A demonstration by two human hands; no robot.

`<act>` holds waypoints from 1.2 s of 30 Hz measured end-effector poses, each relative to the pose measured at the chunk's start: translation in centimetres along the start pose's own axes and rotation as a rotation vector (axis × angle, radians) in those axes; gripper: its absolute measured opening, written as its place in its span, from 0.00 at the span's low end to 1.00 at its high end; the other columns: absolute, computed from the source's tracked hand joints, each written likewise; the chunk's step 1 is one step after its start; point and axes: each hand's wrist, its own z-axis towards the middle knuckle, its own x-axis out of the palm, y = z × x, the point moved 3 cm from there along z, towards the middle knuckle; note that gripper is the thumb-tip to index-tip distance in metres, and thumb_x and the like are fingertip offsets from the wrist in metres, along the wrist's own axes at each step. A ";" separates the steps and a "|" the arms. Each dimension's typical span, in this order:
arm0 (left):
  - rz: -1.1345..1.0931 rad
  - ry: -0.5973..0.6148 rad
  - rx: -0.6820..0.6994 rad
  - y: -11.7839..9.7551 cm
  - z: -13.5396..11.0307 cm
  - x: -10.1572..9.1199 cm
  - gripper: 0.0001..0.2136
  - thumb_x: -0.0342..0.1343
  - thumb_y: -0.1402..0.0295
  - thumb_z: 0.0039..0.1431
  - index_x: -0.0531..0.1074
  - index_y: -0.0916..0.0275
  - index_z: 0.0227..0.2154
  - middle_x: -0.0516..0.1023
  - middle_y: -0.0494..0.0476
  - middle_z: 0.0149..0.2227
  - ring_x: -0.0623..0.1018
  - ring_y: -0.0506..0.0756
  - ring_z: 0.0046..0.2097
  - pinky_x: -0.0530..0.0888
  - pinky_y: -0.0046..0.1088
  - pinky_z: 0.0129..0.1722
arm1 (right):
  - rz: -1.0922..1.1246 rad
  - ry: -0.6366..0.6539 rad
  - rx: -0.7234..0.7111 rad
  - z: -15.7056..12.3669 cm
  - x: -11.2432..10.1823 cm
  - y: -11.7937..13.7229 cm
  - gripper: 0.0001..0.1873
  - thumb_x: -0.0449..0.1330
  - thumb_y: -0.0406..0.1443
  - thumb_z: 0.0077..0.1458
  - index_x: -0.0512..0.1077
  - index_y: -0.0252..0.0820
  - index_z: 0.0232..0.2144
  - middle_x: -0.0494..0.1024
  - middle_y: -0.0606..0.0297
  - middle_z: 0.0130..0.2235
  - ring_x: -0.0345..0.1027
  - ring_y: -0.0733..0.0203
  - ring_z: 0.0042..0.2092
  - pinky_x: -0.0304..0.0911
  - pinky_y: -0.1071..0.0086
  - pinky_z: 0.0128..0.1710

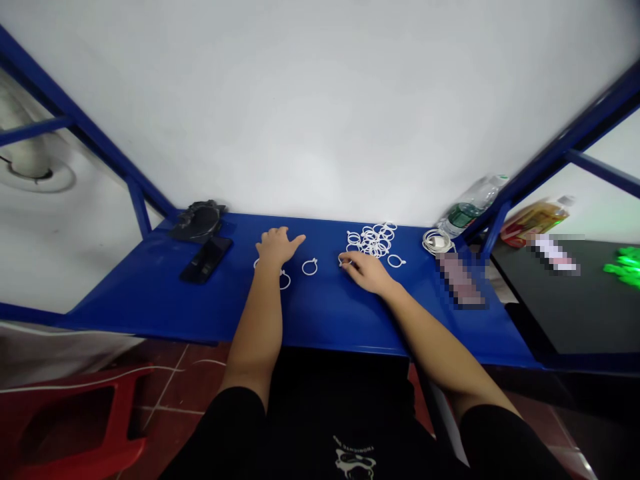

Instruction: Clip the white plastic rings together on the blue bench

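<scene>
My left hand [278, 247] lies flat on the blue table [150, 300], fingers stretched out toward the right, with white rings partly under the wrist. One white ring [309, 267] lies loose between my hands. My right hand [364, 270] rests palm down with fingers curled, its fingertips pinching a small white ring [343, 261] at the near edge of a heap of several white rings [373, 240]. Another single ring [395, 261] lies just right of that hand.
A black phone [206, 260] and a dark crumpled object [199, 220] sit at the table's left. A coiled white cable with charger [437, 241] and a clear bottle [470, 203] stand at the right. A red plastic stool [75, 427] is low left.
</scene>
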 end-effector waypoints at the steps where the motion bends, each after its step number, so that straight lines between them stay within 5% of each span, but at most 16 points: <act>1: -0.003 0.022 -0.020 0.4 0.1 0.0 0.35 0.55 0.38 0.60 0.73 0.60 0.58 0.72 0.77 0.62 0.68 0.80 0.63 0.67 0.65 0.58 | -0.024 0.089 -0.031 0.0 0.5 0.3 0.15 0.56 0.35 0.68 0.74 0.46 0.55 0.83 0.59 0.50 0.79 0.55 0.47 0.71 0.62 0.48; 4: -0.004 0.108 -0.010 0.3 0.1 0.5 0.37 0.57 0.36 0.57 0.73 0.61 0.58 0.73 0.77 0.62 0.70 0.79 0.63 0.70 0.59 0.58 | -0.123 0.155 0.008 0.2 0.8 0.2 0.18 0.58 0.36 0.67 0.74 0.45 0.57 0.81 0.57 0.55 0.78 0.50 0.52 0.71 0.58 0.51; 9: -0.062 0.215 0.154 -3.0 -1.5 2.4 0.38 0.61 0.37 0.54 0.73 0.60 0.58 0.73 0.75 0.63 0.72 0.77 0.64 0.70 0.53 0.59 | -0.189 -0.034 0.190 0.4 -1.2 -1.3 0.17 0.59 0.39 0.68 0.76 0.44 0.56 0.83 0.56 0.51 0.79 0.49 0.49 0.71 0.58 0.48; 15: -0.267 0.211 0.478 -6.7 -3.3 3.5 0.24 0.61 0.52 0.63 0.75 0.60 0.57 0.77 0.66 0.61 0.75 0.66 0.62 0.70 0.42 0.62 | -0.129 0.039 0.068 0.3 -0.5 -0.5 0.15 0.61 0.36 0.66 0.77 0.44 0.54 0.84 0.58 0.49 0.79 0.53 0.47 0.70 0.62 0.47; 20: -0.283 0.118 0.590 -6.2 -2.9 2.7 0.19 0.65 0.65 0.60 0.77 0.58 0.54 0.79 0.61 0.56 0.77 0.63 0.58 0.71 0.40 0.62 | -0.098 0.087 0.004 0.3 0.4 -0.7 0.16 0.60 0.36 0.67 0.77 0.45 0.55 0.84 0.58 0.50 0.79 0.53 0.48 0.71 0.62 0.48; 24: -0.067 0.192 0.496 -4.6 -2.2 3.3 0.22 0.72 0.64 0.51 0.80 0.57 0.50 0.82 0.63 0.50 0.79 0.67 0.54 0.73 0.41 0.56 | -0.081 0.081 0.014 0.3 0.4 -1.2 0.16 0.60 0.36 0.67 0.76 0.44 0.55 0.84 0.58 0.50 0.79 0.55 0.46 0.70 0.63 0.48; 28: 0.006 0.249 0.513 -4.7 -2.1 4.1 0.16 0.66 0.69 0.55 0.81 0.56 0.48 0.83 0.61 0.45 0.80 0.64 0.49 0.75 0.39 0.51 | -0.083 0.087 0.013 0.2 0.4 -1.1 0.16 0.60 0.37 0.67 0.76 0.44 0.55 0.84 0.59 0.49 0.79 0.56 0.45 0.70 0.63 0.47; 36: -0.247 0.052 0.867 -9.2 -4.6 3.7 0.05 0.61 0.70 0.62 0.81 0.58 0.38 0.82 0.58 0.45 0.78 0.60 0.48 0.74 0.40 0.54 | -0.056 -0.052 0.041 0.2 -0.3 -1.1 0.11 0.58 0.38 0.69 0.78 0.44 0.49 0.84 0.61 0.44 0.77 0.58 0.41 0.67 0.67 0.43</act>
